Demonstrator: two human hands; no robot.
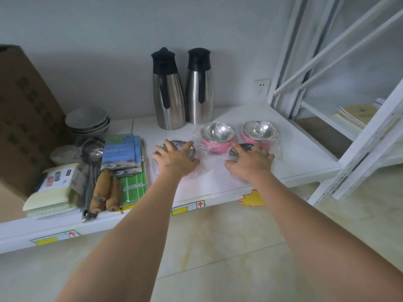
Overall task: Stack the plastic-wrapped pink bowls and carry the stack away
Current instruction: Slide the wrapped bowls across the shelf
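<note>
Several pink bowls with steel insides, each in clear plastic wrap, sit on the white shelf [229, 188]. My left hand [175, 159] is spread over the top of the front left bowl [189, 149], fingers curled round its rim. My right hand [250, 159] covers the front right bowl [233, 154] the same way. Two more wrapped bowls stand just behind: one in the middle [218, 138] and one at the back right [259, 132]. Both are uncovered and upright. Most of the two front bowls is hidden under my hands.
Two steel thermos jugs [168, 90] [199, 86] stand behind the bowls by the wall. To the left lie green straws [133, 188], packets [122, 151], ladles [91, 153], stacked grey bowls [87, 120] and a cardboard box [24, 118]. A white rack frame [359, 138] rises at the right.
</note>
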